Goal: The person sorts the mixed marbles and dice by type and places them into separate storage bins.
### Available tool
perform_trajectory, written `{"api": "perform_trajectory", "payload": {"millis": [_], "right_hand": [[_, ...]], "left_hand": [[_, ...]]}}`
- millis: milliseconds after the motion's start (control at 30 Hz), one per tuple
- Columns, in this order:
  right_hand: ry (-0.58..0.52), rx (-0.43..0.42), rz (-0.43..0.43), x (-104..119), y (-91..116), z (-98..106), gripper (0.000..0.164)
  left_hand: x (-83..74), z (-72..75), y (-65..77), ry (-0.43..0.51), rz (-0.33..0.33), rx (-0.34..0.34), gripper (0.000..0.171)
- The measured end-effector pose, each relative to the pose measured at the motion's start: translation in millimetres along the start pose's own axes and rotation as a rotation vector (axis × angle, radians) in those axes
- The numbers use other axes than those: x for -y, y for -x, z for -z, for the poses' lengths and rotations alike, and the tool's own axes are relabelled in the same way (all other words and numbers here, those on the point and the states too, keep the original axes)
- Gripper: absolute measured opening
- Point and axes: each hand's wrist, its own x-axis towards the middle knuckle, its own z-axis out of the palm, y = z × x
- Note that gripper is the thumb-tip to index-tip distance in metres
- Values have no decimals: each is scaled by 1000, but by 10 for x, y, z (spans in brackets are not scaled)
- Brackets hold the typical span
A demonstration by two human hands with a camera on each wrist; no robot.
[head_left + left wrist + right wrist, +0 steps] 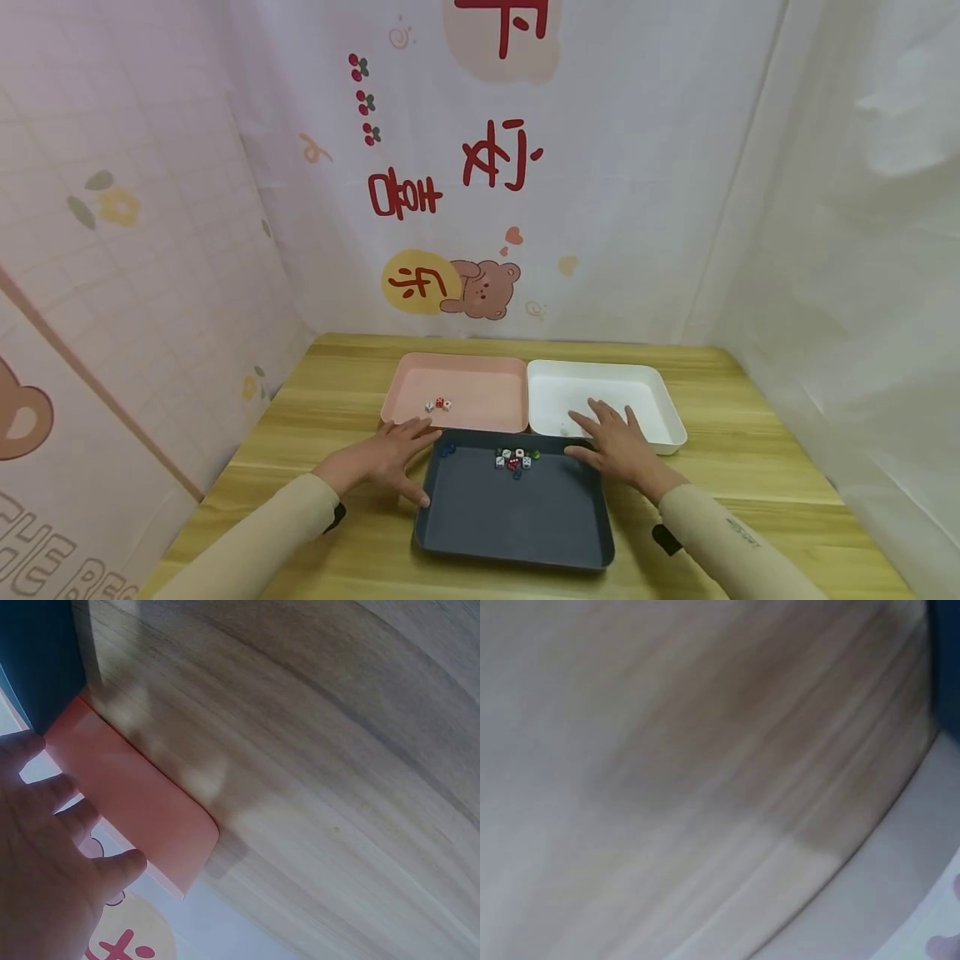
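Note:
A dark grey tray (517,521) lies in front of me, with white and red dice (513,459) clustered near its far side. Small blue pieces (447,450) sit in its far left corner, and a green piece (536,455) is beside the dice. My left hand (386,460) is spread at the tray's left edge, its fingers (79,817) extended and holding nothing. Over the far right corner, my right hand (618,443) has its fingers spread and grips nothing. Whether either hand touches the tray, I cannot tell. Only fingertips (943,948) show in the right wrist view.
Behind the dark tray stands a pink tray (480,385) with 3 dice (439,403). Right of it, a white tray (633,392) holds something small and clear near its front. All stand on a wooden table (750,467), with printed white cloth (630,167) around it.

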Motion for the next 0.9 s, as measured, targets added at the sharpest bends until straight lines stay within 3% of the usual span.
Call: {"api": "perform_trajectory", "payload": {"millis": [267,533,667,900], "right_hand": [[-7,-12,217,257,-187,25,51],[56,2,370,330,-238,-33,36],[81,25,405,336,-255,-50,35],[132,100,386,346,-297,-93,37]], "left_hand": [[-13,6,-2,-8,27,8,110],[-19,15,-24,-10,43,23,110],[-19,21,-35,-15,46,28,111],[-13,9,-34,-6,44,26,112]]}}
